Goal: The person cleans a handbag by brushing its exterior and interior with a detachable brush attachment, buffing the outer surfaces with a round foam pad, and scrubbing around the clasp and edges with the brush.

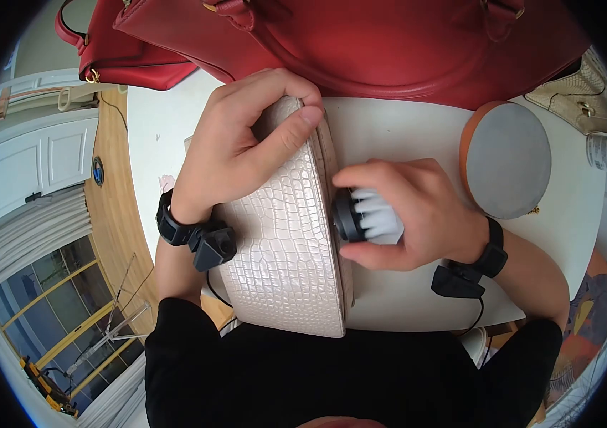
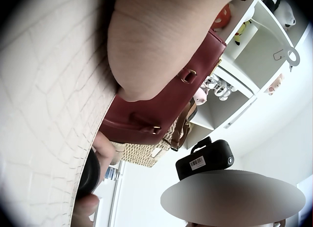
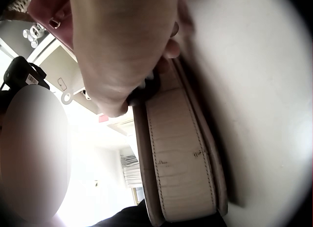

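A cream crocodile-embossed handbag (image 1: 282, 264) stands on the white table with its narrow side turned right. My left hand (image 1: 246, 143) grips its far end, thumb on the front edge and fingers over the top. In my right hand (image 1: 424, 214) is a round brush-like tool (image 1: 348, 217) with a black disc and white ribbed part, held between thumb and fingers. Its black face is right against the bag's narrow side. The right wrist view shows that stitched side panel (image 3: 181, 139) with dark scuff marks (image 3: 198, 153); there my hand hides most of the tool.
A large red handbag (image 1: 389, 43) stands behind, with a smaller red bag (image 1: 139, 53) at left. To the right is a round grey-topped object with an orange side (image 1: 510, 160). A woven beige bag (image 1: 574, 100) and a labelled container (image 1: 606, 153) are beyond it.
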The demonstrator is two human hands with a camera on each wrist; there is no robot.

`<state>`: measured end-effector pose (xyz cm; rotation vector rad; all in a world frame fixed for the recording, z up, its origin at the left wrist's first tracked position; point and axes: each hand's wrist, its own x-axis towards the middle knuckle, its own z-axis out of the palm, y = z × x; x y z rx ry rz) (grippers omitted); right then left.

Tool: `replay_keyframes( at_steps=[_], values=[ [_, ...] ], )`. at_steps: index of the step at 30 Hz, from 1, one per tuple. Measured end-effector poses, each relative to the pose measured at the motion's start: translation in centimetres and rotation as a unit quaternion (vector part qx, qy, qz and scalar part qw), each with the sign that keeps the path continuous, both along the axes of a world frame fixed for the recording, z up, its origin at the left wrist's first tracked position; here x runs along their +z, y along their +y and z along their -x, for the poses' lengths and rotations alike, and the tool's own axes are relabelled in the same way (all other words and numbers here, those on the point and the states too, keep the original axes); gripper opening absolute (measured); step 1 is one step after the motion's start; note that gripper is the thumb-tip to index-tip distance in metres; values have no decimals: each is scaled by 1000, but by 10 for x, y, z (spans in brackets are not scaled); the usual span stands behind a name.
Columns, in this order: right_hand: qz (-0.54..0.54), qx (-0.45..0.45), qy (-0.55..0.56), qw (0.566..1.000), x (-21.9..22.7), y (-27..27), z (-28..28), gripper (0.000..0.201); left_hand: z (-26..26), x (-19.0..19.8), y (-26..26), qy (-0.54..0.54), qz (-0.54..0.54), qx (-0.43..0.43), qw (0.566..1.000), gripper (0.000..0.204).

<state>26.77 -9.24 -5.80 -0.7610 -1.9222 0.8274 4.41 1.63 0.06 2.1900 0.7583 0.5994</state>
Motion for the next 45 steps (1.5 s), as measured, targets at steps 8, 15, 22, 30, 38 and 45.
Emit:
replay_keyframes(
  at_steps=[8,15,22,30,38,45],
  values=[
    [60,-55,37,996,5,-1,-5,47,0,0,1,0,-1,-3,1000,10],
    [44,-84,32,995,-2,2,3,46,1,0,0,-4,0,-1,1000,9],
    [17,8,19,1000,2,-1,-4,58,0,-1,1,-7,-1,-3,1000,10],
    [-30,22,-16,999,2,2,-3,53,1,-1,1,-3,4,-5,1000,10],
    [164,-106,86,977,4,-1,2,48,0,-1,1,-2,-1,-6,1000,10],
    [22,-61,-22,998,2,0,-5,59,1,0,1,4,2,-3,1000,10]
  ],
)
